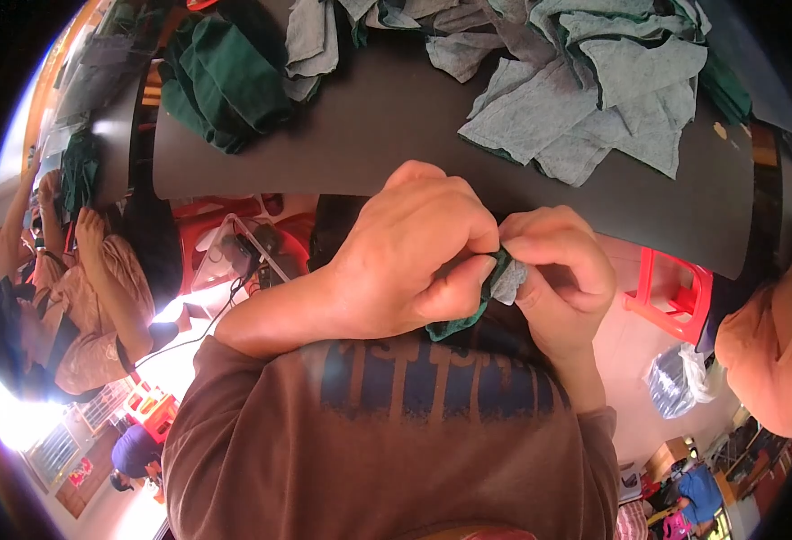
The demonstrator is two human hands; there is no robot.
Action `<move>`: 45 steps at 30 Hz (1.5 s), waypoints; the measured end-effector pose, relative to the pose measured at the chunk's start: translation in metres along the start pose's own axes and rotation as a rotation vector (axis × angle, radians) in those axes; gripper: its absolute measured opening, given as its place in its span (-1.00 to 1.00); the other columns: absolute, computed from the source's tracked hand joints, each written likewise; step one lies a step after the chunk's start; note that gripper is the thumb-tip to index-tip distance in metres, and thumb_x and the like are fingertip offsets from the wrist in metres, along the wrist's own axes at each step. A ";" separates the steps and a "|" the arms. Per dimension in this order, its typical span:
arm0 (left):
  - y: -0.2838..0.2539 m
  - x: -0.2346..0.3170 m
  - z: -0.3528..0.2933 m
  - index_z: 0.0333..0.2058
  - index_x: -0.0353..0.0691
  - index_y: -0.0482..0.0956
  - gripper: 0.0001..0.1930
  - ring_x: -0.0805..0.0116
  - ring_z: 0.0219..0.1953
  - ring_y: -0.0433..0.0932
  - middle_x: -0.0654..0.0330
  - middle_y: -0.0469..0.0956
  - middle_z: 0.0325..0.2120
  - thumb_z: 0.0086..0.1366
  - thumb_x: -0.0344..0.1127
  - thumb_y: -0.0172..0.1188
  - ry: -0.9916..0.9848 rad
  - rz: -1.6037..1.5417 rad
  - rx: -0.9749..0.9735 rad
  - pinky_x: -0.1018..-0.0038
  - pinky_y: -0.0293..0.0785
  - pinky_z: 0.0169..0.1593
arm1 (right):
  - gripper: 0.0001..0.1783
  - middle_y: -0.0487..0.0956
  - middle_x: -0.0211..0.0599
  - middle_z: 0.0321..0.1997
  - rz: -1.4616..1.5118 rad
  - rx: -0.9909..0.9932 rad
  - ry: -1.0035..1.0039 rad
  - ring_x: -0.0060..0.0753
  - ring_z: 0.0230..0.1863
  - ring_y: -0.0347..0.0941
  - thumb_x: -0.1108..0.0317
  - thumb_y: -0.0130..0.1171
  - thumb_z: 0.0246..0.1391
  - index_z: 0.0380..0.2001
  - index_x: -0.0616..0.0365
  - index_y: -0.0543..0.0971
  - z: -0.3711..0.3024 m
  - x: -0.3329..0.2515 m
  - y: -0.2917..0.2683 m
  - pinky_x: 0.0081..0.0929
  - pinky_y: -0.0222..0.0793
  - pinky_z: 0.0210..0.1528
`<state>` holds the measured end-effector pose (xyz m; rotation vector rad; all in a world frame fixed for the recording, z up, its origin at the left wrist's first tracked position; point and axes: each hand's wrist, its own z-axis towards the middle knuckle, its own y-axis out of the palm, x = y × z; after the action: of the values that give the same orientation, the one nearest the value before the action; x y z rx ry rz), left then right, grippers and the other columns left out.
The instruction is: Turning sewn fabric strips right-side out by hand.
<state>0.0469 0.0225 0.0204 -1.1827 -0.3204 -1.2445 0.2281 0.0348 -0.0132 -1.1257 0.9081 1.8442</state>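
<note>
Just off the tabletop (369, 117), the left hand (423, 247) and right hand (565, 270) hold green-grey cloth (507, 284). Each grip pinches it.

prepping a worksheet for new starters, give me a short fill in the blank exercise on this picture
1. The left hand and right hand pinch a small cloth piece coloured grey and ____.
2. The large cloth heap lies on the ____ half of the dark table.
3. The dark green bundle lies on the table's ____ half.
4. The plastic stool is ____.

Missing words: green; right; left; red
</note>
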 end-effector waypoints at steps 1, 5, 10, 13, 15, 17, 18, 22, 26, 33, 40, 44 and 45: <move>0.001 -0.001 -0.001 -0.43 -0.27 0.39 -0.81 0.24 -0.53 0.39 0.18 0.41 -0.53 -0.09 -0.50 0.16 -0.002 0.001 0.000 0.34 0.27 -0.26 | -0.68 0.44 -0.29 -0.39 0.012 -0.007 0.023 -0.52 -0.39 0.35 0.68 0.16 -0.22 -0.29 0.26 0.51 0.000 -0.001 0.001 -0.65 0.26 -0.33; 0.002 -0.002 0.000 -0.44 -0.29 0.37 -0.82 0.23 -0.53 0.37 0.16 0.39 -0.53 -0.09 -0.51 0.14 -0.015 0.043 0.052 0.37 0.29 -0.31 | -0.46 0.35 -0.27 -0.25 0.194 0.070 0.201 -0.55 -0.22 0.28 0.59 0.22 -0.19 -0.05 0.31 0.34 -0.007 -0.009 0.004 -0.60 0.21 -0.12; 0.007 0.000 0.003 -0.50 -0.18 0.36 -0.77 0.26 -0.58 0.35 0.26 0.33 -0.65 -0.18 -0.55 0.18 -0.108 0.044 0.190 0.40 0.27 -0.36 | -0.34 0.27 -0.26 -0.13 -0.073 -0.015 0.148 -0.53 -0.14 0.26 0.61 0.25 -0.21 0.03 0.25 0.24 -0.003 -0.010 0.014 -0.57 0.23 -0.08; 0.003 0.000 0.001 -0.50 -0.17 0.36 -0.79 0.24 -0.58 0.34 0.26 0.34 -0.64 -0.15 -0.53 0.18 -0.180 -0.039 0.178 0.42 0.27 -0.38 | -0.41 0.27 -0.29 -0.14 0.097 0.026 0.174 -0.53 -0.16 0.28 0.72 0.13 -0.18 0.00 0.27 0.26 0.000 -0.009 0.023 -0.60 0.26 -0.08; 0.005 0.001 0.003 -0.50 -0.16 0.37 -0.80 0.24 -0.58 0.34 0.26 0.34 -0.65 -0.14 -0.52 0.18 -0.255 -0.093 0.163 0.43 0.27 -0.39 | -0.43 0.26 -0.28 -0.14 0.030 0.014 0.133 -0.54 -0.17 0.28 0.74 0.10 -0.17 -0.01 0.27 0.27 -0.003 -0.003 0.013 -0.61 0.26 -0.09; 0.009 0.002 0.004 -0.50 -0.17 0.37 -0.79 0.24 -0.59 0.34 0.25 0.34 -0.64 -0.14 -0.52 0.18 -0.207 -0.068 0.166 0.43 0.27 -0.39 | -0.48 0.25 -0.25 -0.13 -0.046 0.000 0.091 -0.53 -0.19 0.27 0.71 0.07 -0.15 -0.03 0.26 0.26 -0.006 0.000 0.007 -0.61 0.24 -0.10; 0.010 0.002 0.003 -0.50 -0.17 0.37 -0.79 0.25 -0.59 0.34 0.25 0.35 -0.64 -0.15 -0.53 0.18 -0.157 -0.043 0.172 0.42 0.28 -0.40 | -0.48 0.25 -0.25 -0.13 -0.047 -0.001 0.091 -0.53 -0.19 0.27 0.71 0.07 -0.15 -0.03 0.26 0.26 -0.007 0.000 0.008 -0.61 0.24 -0.10; 0.005 -0.003 -0.001 -0.40 -0.30 0.34 -0.89 0.38 -0.50 0.29 0.19 0.35 -0.51 0.06 -0.52 0.07 -0.116 -0.026 0.139 0.51 0.24 -0.41 | -0.42 0.25 -0.17 -0.05 0.081 0.109 0.060 -0.46 -0.11 0.28 0.57 0.19 -0.14 -0.02 0.28 0.21 -0.009 -0.004 0.016 -0.54 0.18 0.00; 0.006 -0.002 0.001 -0.40 -0.30 0.33 -0.89 0.41 -0.51 0.28 0.19 0.34 -0.52 0.07 -0.55 0.06 -0.118 -0.021 0.156 0.55 0.22 -0.42 | -0.37 0.23 -0.14 0.03 0.132 0.023 0.156 -0.42 0.00 0.26 0.54 0.25 -0.14 0.01 0.28 0.19 -0.008 -0.003 0.022 -0.49 0.17 0.07; 0.010 0.001 0.002 -0.41 -0.31 0.35 -0.87 0.41 -0.51 0.30 0.20 0.35 -0.52 0.06 -0.54 0.11 -0.158 0.004 0.138 0.55 0.25 -0.43 | -0.41 0.34 -0.22 -0.04 0.158 0.012 0.307 -0.49 0.00 0.30 0.63 0.11 -0.04 0.07 0.29 0.13 -0.009 -0.009 0.020 -0.54 0.20 0.05; 0.018 -0.003 0.001 -0.41 -0.31 0.35 -0.88 0.40 -0.50 0.31 0.20 0.37 -0.51 0.07 -0.53 0.11 -0.072 0.044 0.171 0.55 0.25 -0.41 | -0.57 0.37 -0.21 -0.08 0.183 0.096 0.373 -0.51 -0.03 0.31 0.57 -0.10 0.11 0.06 0.28 0.14 -0.012 -0.017 0.012 -0.61 0.18 0.03; 0.021 0.004 0.001 -0.45 -0.23 0.38 -0.85 0.34 -0.58 0.35 0.24 0.37 -0.59 -0.01 -0.50 0.18 -0.267 -0.081 0.236 0.50 0.28 -0.46 | -0.57 0.38 -0.17 -0.07 -0.139 0.108 0.107 -0.51 -0.13 0.36 0.49 0.01 0.09 0.02 0.32 0.20 -0.016 -0.012 0.009 -0.61 0.27 -0.08; 0.020 0.006 0.002 -0.45 -0.24 0.38 -0.87 0.37 -0.57 0.34 0.24 0.37 -0.59 0.02 -0.50 0.17 -0.350 -0.132 0.236 0.52 0.28 -0.48 | -0.52 0.41 -0.14 -0.11 -0.187 0.131 -0.002 -0.48 -0.23 0.40 0.41 0.16 0.02 -0.02 0.34 0.28 -0.017 -0.007 0.009 -0.57 0.34 -0.19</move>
<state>0.0663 0.0180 0.0151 -1.1849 -0.7943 -1.0741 0.2280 0.0145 -0.0111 -1.0890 0.8787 1.6108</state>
